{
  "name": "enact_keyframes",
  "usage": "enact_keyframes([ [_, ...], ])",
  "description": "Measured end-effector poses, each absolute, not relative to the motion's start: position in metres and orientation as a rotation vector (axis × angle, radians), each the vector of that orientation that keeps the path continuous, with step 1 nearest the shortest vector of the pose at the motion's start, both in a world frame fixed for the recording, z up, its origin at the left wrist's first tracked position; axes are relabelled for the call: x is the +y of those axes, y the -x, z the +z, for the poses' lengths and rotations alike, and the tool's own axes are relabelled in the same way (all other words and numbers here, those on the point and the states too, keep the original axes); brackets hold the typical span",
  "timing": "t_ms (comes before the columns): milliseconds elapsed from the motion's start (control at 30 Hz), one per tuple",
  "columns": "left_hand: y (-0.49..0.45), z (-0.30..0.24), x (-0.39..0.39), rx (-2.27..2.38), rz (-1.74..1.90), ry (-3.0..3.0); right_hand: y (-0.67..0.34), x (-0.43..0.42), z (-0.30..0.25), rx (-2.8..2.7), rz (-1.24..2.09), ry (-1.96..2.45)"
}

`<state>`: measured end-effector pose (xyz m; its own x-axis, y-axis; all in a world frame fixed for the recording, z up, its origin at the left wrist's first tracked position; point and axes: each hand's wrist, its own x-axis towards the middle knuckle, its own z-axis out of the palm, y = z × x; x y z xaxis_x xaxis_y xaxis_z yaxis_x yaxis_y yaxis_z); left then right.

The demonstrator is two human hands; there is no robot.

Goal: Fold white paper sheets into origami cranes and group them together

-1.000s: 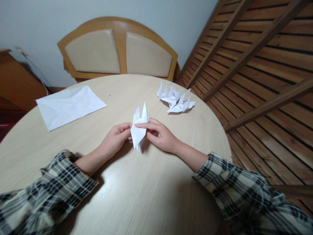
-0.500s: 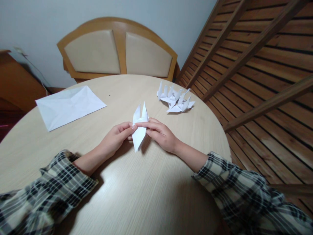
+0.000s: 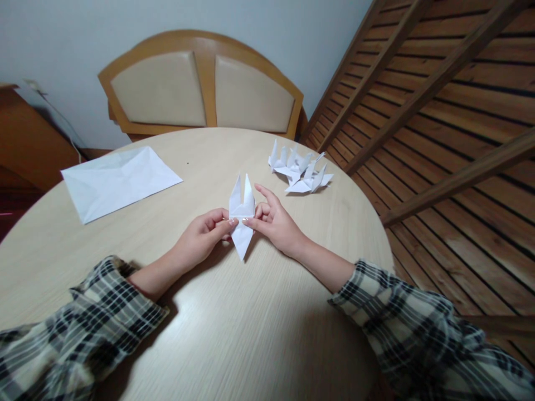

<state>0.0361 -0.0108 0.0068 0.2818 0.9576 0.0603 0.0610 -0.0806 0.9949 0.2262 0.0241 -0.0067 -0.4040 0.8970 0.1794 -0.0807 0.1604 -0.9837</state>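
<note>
A piece of folded white origami paper (image 3: 242,239) is held over the table, with two narrow points standing at its far end and one wider point toward me. My left hand (image 3: 204,231) pinches its left edge, thumb on top and fingers behind. On the right edge, my right hand (image 3: 278,225) grips it with the thumb on top and curled fingers behind, its index finger raised off the paper. The parts of the fingers under the paper are hidden.
Several folded paper cranes (image 3: 298,170) stand in a cluster at the table's far right. A creased white sheet (image 3: 121,181) lies at the left on the round wooden table (image 3: 234,334). Beyond it stand a padded headboard (image 3: 209,83) and, to the right, wooden slats (image 3: 451,122).
The paper has turned flatter toward me. My right index finger has lifted off its front, and the right thumb now presses there beside the left thumb.
</note>
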Motion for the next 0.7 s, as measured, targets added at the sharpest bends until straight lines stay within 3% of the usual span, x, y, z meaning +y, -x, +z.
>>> enact_keyframes([
  [367,-0.036,0.009,-0.014,1.043,0.95,-1.532,-0.225,0.023,-0.001,-1.375,1.697,0.747],
  [700,-0.039,0.014,-0.022,1.063,0.66,-1.903,-0.217,0.009,0.009,-1.431,1.624,0.885],
])
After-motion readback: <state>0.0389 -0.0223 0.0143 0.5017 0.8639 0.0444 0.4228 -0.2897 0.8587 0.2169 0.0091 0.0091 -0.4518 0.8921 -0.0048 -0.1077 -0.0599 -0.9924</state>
